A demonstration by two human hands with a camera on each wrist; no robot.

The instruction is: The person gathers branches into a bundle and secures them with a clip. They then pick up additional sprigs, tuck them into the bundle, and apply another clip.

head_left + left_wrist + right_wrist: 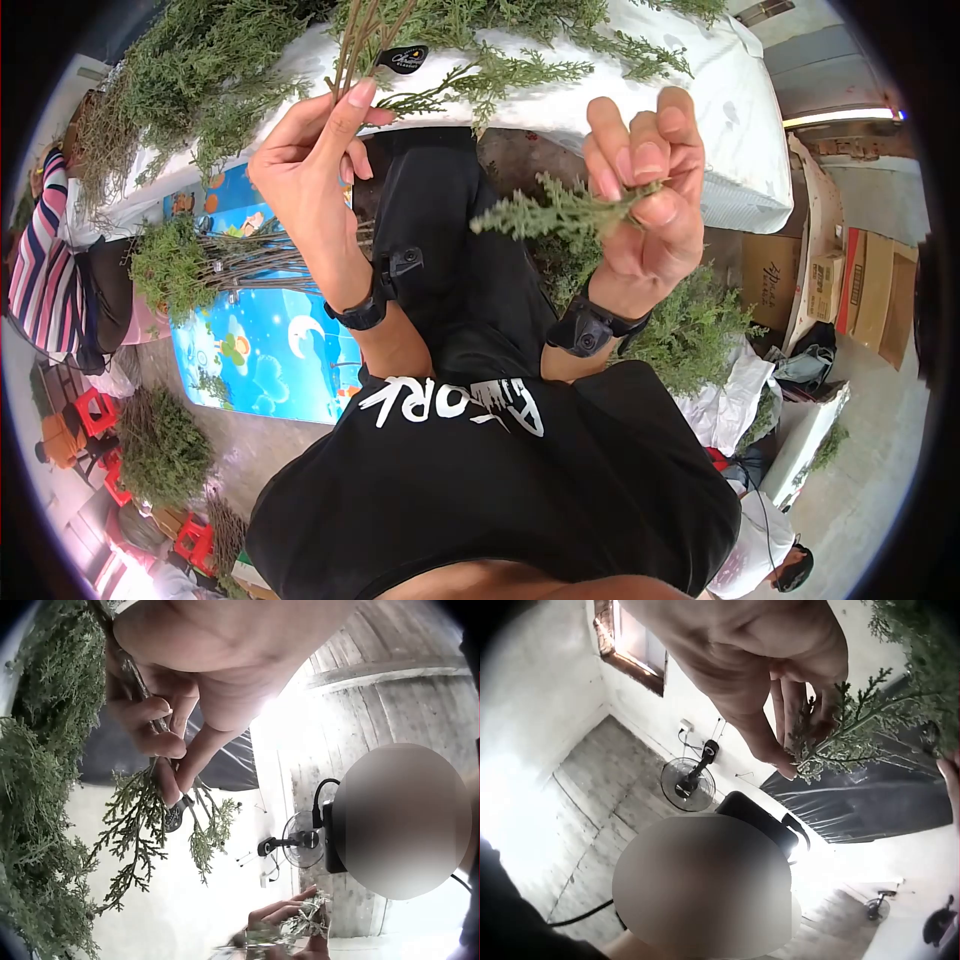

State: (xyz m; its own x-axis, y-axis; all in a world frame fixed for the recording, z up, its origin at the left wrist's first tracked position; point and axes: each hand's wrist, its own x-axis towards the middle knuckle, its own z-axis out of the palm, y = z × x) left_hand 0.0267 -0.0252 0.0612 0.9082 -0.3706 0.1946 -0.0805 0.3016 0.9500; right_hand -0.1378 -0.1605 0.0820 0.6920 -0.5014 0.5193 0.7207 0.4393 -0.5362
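My left hand (315,190) grips a bunch of thin brown stems (362,45) between thumb and fingers. In the left wrist view, a woody stem (133,675) crosses the fingers of the left hand (217,645), and green leaves (131,832) hang below the fingertips. My right hand (655,200) pinches the end of a small green sprig (545,212), whose tip points left toward the left hand. The right wrist view has the right hand (772,667) with thumb and fingertips at the leafy sprig (855,731).
Green branches (215,70) lie across a white-covered surface (735,100) ahead. A bundle of cut stems (265,262) rests on a blue patterned board (265,350) at left. More greenery (690,330) is beside the right forearm; cardboard boxes (875,295) stand far right.
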